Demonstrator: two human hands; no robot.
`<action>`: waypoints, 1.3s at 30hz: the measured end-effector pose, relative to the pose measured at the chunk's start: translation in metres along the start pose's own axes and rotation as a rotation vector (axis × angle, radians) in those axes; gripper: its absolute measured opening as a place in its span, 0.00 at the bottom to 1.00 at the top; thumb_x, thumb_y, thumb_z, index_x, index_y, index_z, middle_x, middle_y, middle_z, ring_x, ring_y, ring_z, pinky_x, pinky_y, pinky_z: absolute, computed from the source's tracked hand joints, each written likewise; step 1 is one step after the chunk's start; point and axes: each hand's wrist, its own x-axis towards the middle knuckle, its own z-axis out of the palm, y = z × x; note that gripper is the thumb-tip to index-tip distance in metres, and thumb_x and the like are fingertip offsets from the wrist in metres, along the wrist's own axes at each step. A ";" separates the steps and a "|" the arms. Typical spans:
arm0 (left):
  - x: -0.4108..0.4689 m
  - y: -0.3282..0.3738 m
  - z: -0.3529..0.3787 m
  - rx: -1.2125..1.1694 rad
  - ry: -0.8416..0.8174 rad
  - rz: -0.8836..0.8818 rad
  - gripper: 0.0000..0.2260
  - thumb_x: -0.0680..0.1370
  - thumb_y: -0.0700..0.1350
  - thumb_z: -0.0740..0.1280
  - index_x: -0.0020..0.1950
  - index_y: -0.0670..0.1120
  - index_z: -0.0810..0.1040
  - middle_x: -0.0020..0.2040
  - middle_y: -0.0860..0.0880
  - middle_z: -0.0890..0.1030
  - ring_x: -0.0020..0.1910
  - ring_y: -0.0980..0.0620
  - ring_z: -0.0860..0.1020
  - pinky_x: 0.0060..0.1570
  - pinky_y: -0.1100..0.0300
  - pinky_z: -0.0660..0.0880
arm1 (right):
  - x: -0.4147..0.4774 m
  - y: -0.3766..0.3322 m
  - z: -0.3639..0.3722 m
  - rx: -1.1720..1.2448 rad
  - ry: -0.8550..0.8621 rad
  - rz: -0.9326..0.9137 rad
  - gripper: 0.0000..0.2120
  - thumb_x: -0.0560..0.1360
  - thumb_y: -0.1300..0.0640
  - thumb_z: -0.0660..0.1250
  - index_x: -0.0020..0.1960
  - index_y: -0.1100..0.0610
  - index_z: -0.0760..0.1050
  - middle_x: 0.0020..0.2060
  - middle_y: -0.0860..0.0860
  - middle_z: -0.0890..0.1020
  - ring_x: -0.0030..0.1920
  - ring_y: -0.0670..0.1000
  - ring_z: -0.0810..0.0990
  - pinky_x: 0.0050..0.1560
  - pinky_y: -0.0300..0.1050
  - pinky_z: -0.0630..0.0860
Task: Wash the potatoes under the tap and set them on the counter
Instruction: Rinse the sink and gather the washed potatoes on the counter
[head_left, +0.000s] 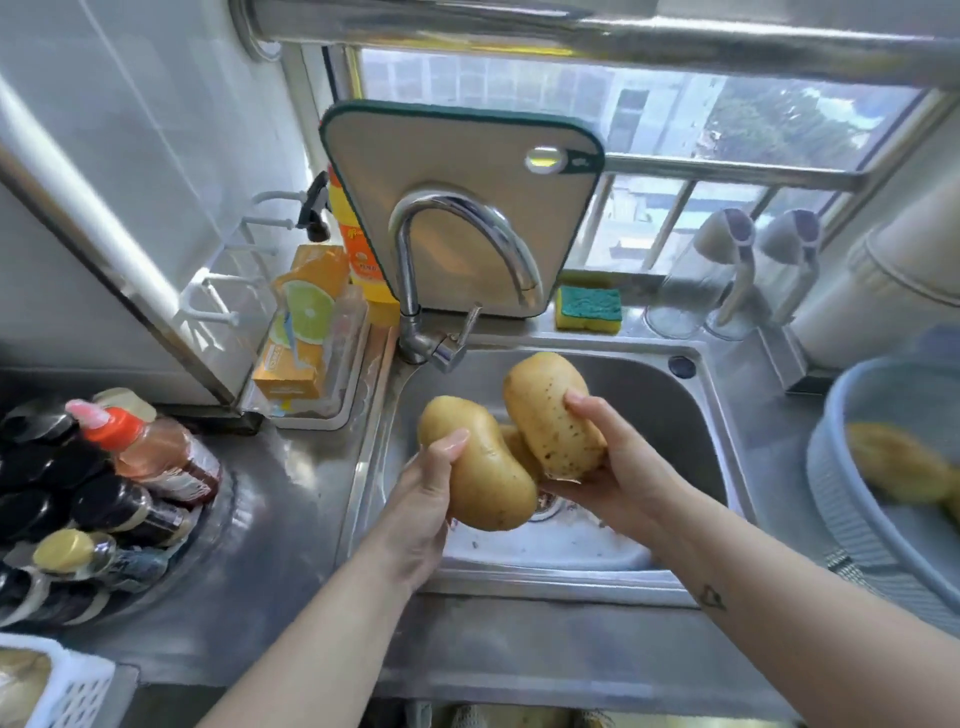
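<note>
One steel desk (280, 519) carries one sink (649, 395), and three potatoes hang over its basin. The left hand (421, 499) grips the first potato (483, 473), whose long axis slants from far-left to near-right. The right hand (613, 457) grips the second potato (550, 415), its far end toward the single tap (457, 234). The third potato (519, 447), mostly hidden, is wedged between the other two. One blue basket (852, 499) on the right holds blurred potatoes, too smeared to count.

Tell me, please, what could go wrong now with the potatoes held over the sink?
The right hand seems to carry two potatoes, the top potato and a middle potato wedged beneath; one may slip into the sink. The left hand holds the left potato by one end, so it may tip out. Both hands are full, so working the tap lever looks awkward.
</note>
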 end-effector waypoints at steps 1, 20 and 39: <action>0.003 0.000 0.019 0.024 -0.043 0.006 0.28 0.58 0.63 0.67 0.52 0.50 0.80 0.52 0.46 0.84 0.57 0.46 0.79 0.55 0.51 0.76 | -0.008 -0.009 -0.016 0.010 0.027 -0.024 0.27 0.64 0.46 0.72 0.59 0.59 0.76 0.49 0.58 0.85 0.54 0.56 0.83 0.63 0.59 0.74; 0.029 -0.090 0.391 0.587 -0.561 -0.159 0.40 0.53 0.72 0.67 0.61 0.53 0.75 0.63 0.44 0.76 0.60 0.44 0.76 0.62 0.47 0.73 | -0.146 -0.076 -0.336 0.168 0.610 -0.174 0.35 0.58 0.41 0.73 0.62 0.53 0.77 0.56 0.60 0.83 0.56 0.62 0.81 0.59 0.65 0.76; 0.059 -0.100 0.412 1.504 -0.559 0.310 0.31 0.67 0.61 0.71 0.64 0.46 0.70 0.54 0.48 0.79 0.52 0.47 0.78 0.46 0.57 0.75 | -0.119 -0.074 -0.383 -1.063 0.825 -0.094 0.40 0.60 0.42 0.78 0.68 0.50 0.67 0.56 0.48 0.77 0.54 0.49 0.74 0.50 0.42 0.70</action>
